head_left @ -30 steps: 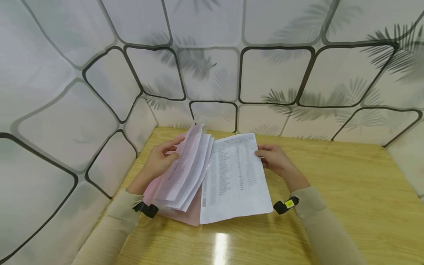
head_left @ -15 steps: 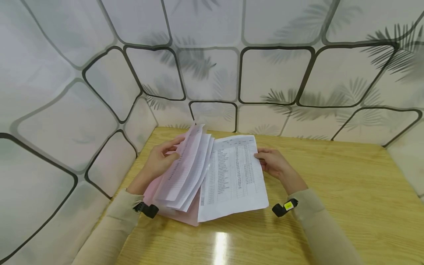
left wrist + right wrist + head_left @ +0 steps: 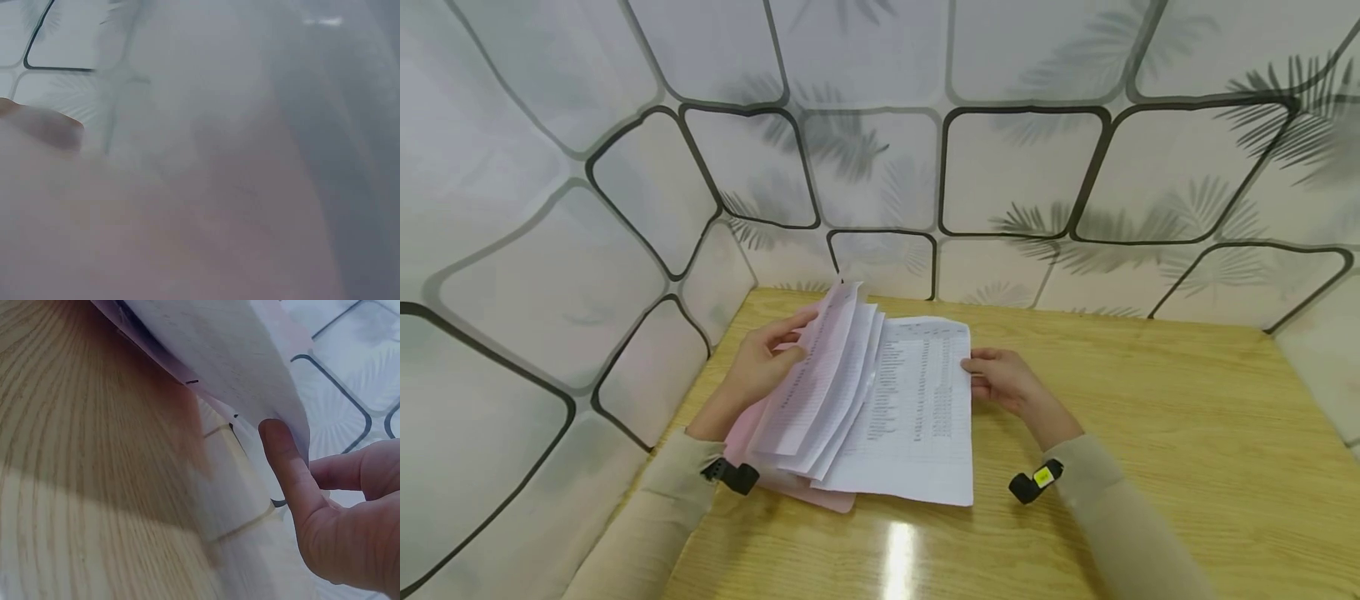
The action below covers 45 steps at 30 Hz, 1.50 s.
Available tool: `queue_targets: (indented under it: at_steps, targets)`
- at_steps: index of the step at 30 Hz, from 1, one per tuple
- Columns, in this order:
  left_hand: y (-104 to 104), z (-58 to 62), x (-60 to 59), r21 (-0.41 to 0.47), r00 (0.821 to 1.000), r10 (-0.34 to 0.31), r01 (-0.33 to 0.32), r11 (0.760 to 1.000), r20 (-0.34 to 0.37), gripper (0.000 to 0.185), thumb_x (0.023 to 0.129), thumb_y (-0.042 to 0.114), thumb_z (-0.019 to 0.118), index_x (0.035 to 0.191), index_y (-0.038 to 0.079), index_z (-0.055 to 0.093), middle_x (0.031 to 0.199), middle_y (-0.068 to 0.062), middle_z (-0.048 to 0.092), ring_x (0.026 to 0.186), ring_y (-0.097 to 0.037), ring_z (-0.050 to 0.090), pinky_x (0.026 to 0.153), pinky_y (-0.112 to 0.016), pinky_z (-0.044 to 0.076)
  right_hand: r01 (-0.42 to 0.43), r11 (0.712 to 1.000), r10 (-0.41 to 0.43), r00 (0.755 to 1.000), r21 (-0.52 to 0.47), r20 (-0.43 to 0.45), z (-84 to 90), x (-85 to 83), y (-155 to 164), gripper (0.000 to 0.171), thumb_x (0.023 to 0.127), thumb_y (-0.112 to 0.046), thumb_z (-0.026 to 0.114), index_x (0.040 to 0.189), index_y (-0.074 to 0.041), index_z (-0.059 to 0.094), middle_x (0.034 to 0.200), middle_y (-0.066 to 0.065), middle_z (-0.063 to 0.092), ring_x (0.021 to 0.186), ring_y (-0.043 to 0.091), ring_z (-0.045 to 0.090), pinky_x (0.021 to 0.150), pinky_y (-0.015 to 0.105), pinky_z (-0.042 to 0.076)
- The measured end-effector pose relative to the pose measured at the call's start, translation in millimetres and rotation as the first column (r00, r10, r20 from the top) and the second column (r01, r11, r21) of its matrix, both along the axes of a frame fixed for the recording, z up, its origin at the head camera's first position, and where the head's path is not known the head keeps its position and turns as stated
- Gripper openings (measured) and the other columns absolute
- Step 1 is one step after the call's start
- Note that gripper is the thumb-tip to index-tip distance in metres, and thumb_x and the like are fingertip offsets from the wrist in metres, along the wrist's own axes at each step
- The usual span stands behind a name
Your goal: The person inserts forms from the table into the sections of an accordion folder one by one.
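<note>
A printed white sheet [image 3: 902, 400] with columns of text stands out to the right of a pink folder [image 3: 827, 497]. My right hand [image 3: 1003, 379] pinches its right edge between thumb [image 3: 281, 444] and fingers; the sheet curves up off the table in the right wrist view. On the left, a sheaf of pages [image 3: 820, 392] leans up from the folder, its front page looking pinkish. My left hand [image 3: 760, 362] holds this sheaf at its left side, thumb in front. Blurred pale plastic or paper [image 3: 237, 187] fills most of the left wrist view.
Under the folder is a wooden table [image 3: 1150, 433], its surface reaching far to the right. A patterned wall [image 3: 1022, 175] closes off the back, and another wall [image 3: 550, 292] the left side. Both wrists wear black camera bands.
My right hand has moved left and a little toward me with the white sheet, which now slants further in under the leaning pages. The left hand has stayed in place.
</note>
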<state>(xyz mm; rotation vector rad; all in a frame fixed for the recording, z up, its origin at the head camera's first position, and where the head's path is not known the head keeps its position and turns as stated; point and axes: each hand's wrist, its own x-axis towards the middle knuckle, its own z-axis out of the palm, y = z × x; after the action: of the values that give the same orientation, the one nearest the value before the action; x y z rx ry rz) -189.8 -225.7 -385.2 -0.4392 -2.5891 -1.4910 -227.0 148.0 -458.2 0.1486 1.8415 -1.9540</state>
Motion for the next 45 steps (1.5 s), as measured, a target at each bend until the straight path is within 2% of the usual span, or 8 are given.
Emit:
queue_targets:
  at_steps: [9,16,23,33,36,39,42,45]
  targets:
    - [0.7,1.6,1.2,-0.005,1.000,0.004,-0.004,1.000,0.003,0.056,0.092,-0.006,0.060,0.147,0.005,0.062,0.151,-0.020,0.060,0.128,-0.049,0.062,0.104,-0.058,0.053,0.000,1.000,0.001,0.999,0.021,-0.034,-3.3,-0.1,-14.1,0.054,0.105,-0.007,0.057,0.151,0.015,0.041,0.090,0.002,0.073,0.074,0.010,0.074,0.067,0.023,0.061]
    - [0.5,2.7,1.5,-0.013,1.000,0.004,-0.004,1.000,0.002,0.056,0.093,-0.006,0.060,0.147,0.005,0.062,0.151,-0.021,0.060,0.129,-0.051,0.062,0.104,-0.060,0.053,0.022,1.000,-0.021,0.998,0.021,-0.057,-3.6,-2.0,-30.2,0.056,0.104,-0.007,0.058,0.151,0.019,0.039,0.091,0.006,0.073,0.072,0.010,0.073,0.065,0.024,0.061]
    - [0.8,1.8,0.9,-0.020,1.000,0.010,-0.010,1.000,-0.003,0.055,0.092,-0.005,0.060,0.146,0.005,0.062,0.150,-0.020,0.060,0.128,-0.051,0.062,0.104,-0.059,0.053,0.035,0.996,-0.030,0.998,0.085,-0.058,-4.1,-1.9,-44.0,0.046,0.104,-0.010,0.059,0.143,0.014,0.052,0.090,0.007,0.073,0.070,0.010,0.071,0.064,0.024,0.061]
    - [1.3,3.4,1.6,-0.024,1.000,0.013,-0.012,1.000,0.012,0.056,0.093,-0.005,0.061,0.147,0.007,0.062,0.152,-0.018,0.060,0.130,-0.047,0.062,0.105,-0.059,0.052,0.012,0.995,-0.006,0.998,0.098,-0.056,-11.2,-2.7,-59.7,0.040,0.105,-0.009,0.058,0.137,0.014,0.055,0.080,0.009,0.072,0.061,0.014,0.071,0.058,0.030,0.062]
    - [1.6,3.6,1.7,-0.015,1.000,0.009,-0.009,1.000,0.025,0.056,0.093,-0.005,0.062,0.148,0.007,0.062,0.152,-0.018,0.059,0.131,-0.046,0.062,0.106,-0.058,0.052,-0.024,0.991,0.032,0.998,0.130,-0.062,-10.9,-1.7,-63.1,0.038,0.106,-0.011,0.057,0.135,0.013,0.058,0.078,0.009,0.072,0.058,0.014,0.070,0.056,0.031,0.061]
    - [1.7,2.9,1.4,-0.009,1.000,0.007,-0.007,1.000,0.029,0.056,0.093,-0.005,0.062,0.148,0.007,0.061,0.152,-0.019,0.059,0.131,-0.046,0.061,0.106,-0.058,0.051,-0.093,0.975,0.106,0.993,0.200,-0.056,-8.2,-0.3,-63.4,0.038,0.108,-0.015,0.054,0.132,0.014,0.060,0.075,0.009,0.072,0.055,0.014,0.069,0.056,0.033,0.062]
    - [1.6,2.1,0.7,-0.008,1.000,0.008,-0.007,1.000,0.028,0.056,0.093,-0.005,0.062,0.148,0.007,0.062,0.152,-0.019,0.059,0.131,-0.046,0.062,0.105,-0.058,0.052,-0.200,0.943,0.215,0.976,0.267,-0.031,-3.7,1.2,-59.6,0.037,0.109,-0.016,0.048,0.128,0.013,0.062,0.075,0.011,0.072,0.056,0.016,0.069,0.058,0.036,0.063]
    - [1.5,1.2,0.6,-0.006,1.000,0.004,-0.004,1.000,0.024,0.056,0.093,-0.005,0.062,0.148,0.007,0.062,0.152,-0.019,0.059,0.130,-0.046,0.062,0.105,-0.058,0.052,-0.304,0.903,0.320,0.947,0.303,-0.006,2.5,2.9,-53.4,0.035,0.108,-0.014,0.046,0.124,0.012,0.064,0.081,0.015,0.074,0.060,0.018,0.071,0.063,0.039,0.064]
